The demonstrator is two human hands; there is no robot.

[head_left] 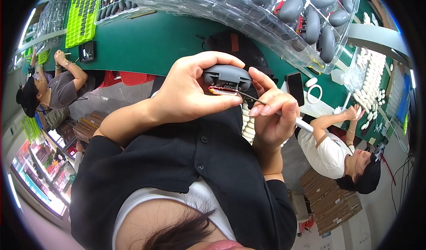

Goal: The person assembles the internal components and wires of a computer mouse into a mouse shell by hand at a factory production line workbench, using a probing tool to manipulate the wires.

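My left hand (188, 92) is closed around a small grey oval plastic case (227, 77), held up in front of my chest. A red and orange part (220, 90) shows along the case's lower edge, pinched under my thumb. My right hand (275, 112) grips a thin pen-like tool (303, 125) with a white handle. Its dark, fine tip reaches left to the underside of the case, next to the red part.
A clear plastic tray (248, 15) of several grey oval cases lies on the green table (155, 41). A bright green tray (82, 12), two dark phones (295, 88) (87, 51), a white ring (315, 92) and white parts (370, 79) lie there too. Two other people sit at left and right.
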